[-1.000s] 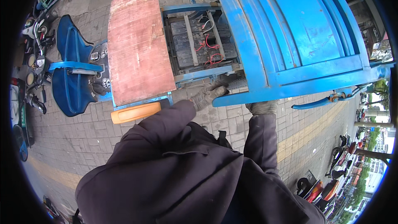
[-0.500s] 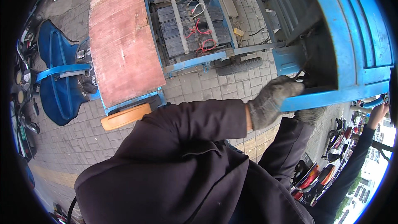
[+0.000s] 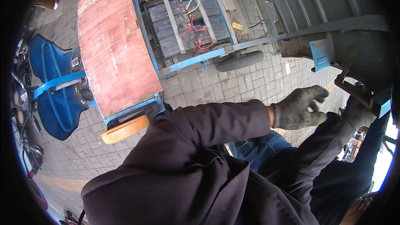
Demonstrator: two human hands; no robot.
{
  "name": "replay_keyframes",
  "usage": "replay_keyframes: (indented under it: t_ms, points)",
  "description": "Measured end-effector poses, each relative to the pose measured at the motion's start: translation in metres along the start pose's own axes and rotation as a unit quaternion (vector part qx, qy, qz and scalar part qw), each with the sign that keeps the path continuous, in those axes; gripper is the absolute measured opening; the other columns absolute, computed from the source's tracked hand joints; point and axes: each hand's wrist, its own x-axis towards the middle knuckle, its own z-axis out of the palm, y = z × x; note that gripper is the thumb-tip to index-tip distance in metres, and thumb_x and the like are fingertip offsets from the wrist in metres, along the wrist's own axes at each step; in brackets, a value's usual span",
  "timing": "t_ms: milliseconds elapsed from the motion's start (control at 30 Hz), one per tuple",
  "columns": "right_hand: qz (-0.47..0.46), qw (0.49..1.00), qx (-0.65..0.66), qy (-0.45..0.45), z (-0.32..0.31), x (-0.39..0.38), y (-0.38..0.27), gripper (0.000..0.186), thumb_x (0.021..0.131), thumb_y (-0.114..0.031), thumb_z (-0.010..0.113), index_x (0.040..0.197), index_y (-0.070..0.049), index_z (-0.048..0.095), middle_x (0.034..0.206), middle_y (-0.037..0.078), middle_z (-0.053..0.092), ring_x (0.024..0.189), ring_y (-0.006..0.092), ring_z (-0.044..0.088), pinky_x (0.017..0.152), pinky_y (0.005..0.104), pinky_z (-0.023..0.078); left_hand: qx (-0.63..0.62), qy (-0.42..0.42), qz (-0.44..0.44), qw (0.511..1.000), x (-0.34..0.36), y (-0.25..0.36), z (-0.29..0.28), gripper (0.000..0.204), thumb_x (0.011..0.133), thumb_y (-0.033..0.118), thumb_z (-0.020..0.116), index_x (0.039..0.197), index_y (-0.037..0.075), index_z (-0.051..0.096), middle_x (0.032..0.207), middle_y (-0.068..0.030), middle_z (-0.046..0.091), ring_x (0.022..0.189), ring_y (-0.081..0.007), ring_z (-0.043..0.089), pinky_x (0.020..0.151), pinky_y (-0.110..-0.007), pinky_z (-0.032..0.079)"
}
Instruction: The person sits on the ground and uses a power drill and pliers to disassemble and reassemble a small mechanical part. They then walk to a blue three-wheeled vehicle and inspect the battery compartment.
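Note:
My left hand, in a grey work glove, is held out over the paving with its fingers spread and nothing in them. To its right, my gloved right hand is at the bracketed lower edge of the raised cargo bed; its fingers are partly hidden behind the metal. The bed stands tilted up, its ribbed grey underside showing. Left of it lies the bare blue tricycle frame, holding several dark batteries with red and white wires under two metal strips.
A worn reddish board covers the tricycle's front part, near an orange-tan pad. A tyre is below the frame. Another person's dark sleeve is close on the right. Parked motorbikes line the far left.
The cargo bed has tipped further up, showing more of its underside. My left hand has come off its edge and opened; my right hand has moved up and right with the bed.

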Motion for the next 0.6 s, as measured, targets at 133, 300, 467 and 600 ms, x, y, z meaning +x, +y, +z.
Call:
replay_keyframes:
  t_ms: [133, 300, 467, 600]
  points:
    - [-0.102, 0.972, -0.211, 0.021, -0.021, 0.057, 0.02, 0.02, 0.092, -0.007, 0.06, 0.108, 0.005, 0.059, 0.093, 0.016, 0.067, 0.077, 0.0246, 0.068, 0.072, 0.0387, 0.06, 0.095, 0.011, -0.2, 0.975, -0.087, -0.053, -0.082, 0.045, 0.087, 0.013, 0.07, 0.126, -0.004, 0.054, 0.098, -0.0069, 0.062, 0.093, -0.0123, 0.061, 0.084, -0.026, 0.053]
    - [-0.044, 0.967, -0.238, 0.083, -0.047, 0.021, 0.038, 0.02, 0.093, -0.008, 0.059, 0.108, 0.005, 0.06, 0.094, 0.015, 0.067, 0.078, 0.0245, 0.068, 0.073, 0.0379, 0.06, 0.19, 0.141, -0.337, 0.911, -0.188, -0.074, -0.158, 0.032, 0.09, 0.004, 0.065, 0.122, 0.001, 0.058, 0.099, -0.0032, 0.063, 0.09, -0.01, 0.061, 0.081, -0.025, 0.052]
    - [0.013, 0.959, -0.257, 0.118, -0.051, -0.008, 0.046, 0.021, 0.094, -0.01, 0.058, 0.108, 0.005, 0.06, 0.096, 0.015, 0.067, 0.08, 0.0244, 0.068, 0.074, 0.0371, 0.06, 0.293, 0.244, -0.369, 0.848, -0.237, -0.048, -0.205, 0.033, 0.089, 0.004, 0.068, 0.121, 0.003, 0.059, 0.103, -0.0046, 0.065, 0.095, -0.0116, 0.061, 0.086, -0.028, 0.052]
    - [0.04, 0.952, -0.276, 0.129, -0.054, -0.024, 0.052, 0.021, 0.095, -0.012, 0.057, 0.108, 0.004, 0.061, 0.097, 0.015, 0.068, 0.081, 0.0243, 0.068, 0.075, 0.0364, 0.059, 0.34, 0.278, -0.402, 0.803, -0.268, -0.031, -0.225, 0.031, 0.089, 0.004, 0.068, 0.119, 0.001, 0.06, 0.104, -0.0059, 0.065, 0.097, -0.0128, 0.061, 0.086, -0.029, 0.052]
